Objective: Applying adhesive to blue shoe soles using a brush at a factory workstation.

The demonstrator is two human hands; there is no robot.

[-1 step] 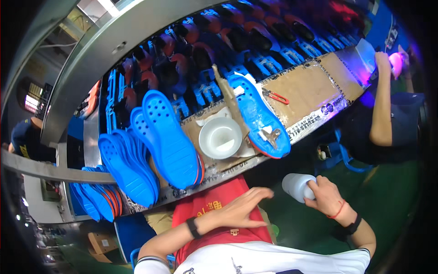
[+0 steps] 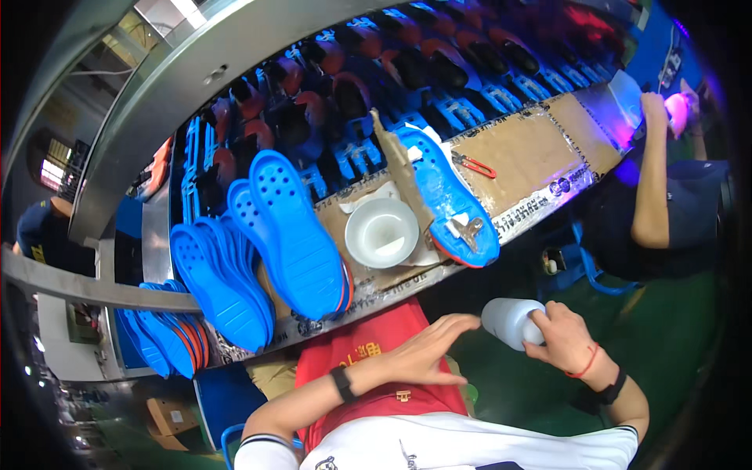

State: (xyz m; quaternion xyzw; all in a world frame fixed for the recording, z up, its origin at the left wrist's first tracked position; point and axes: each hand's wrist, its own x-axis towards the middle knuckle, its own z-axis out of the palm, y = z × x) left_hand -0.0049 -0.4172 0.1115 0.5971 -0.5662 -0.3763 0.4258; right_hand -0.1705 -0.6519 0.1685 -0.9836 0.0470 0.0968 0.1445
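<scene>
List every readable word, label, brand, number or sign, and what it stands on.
Wording left unquoted:
Red cloth on the lap: yellow characters.
Tape along the cardboard edge: black print.
White shirt: dark lettering, too small.
Navy shirt at left: yellow marks, too small.
Carton: pale label, too small.
White bottle in the right hand: nothing legible.

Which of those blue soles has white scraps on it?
The sole right of the bowl, nearest the red tool: white scraps show on it, while the overlapping soles left of the bowl show none.
</scene>
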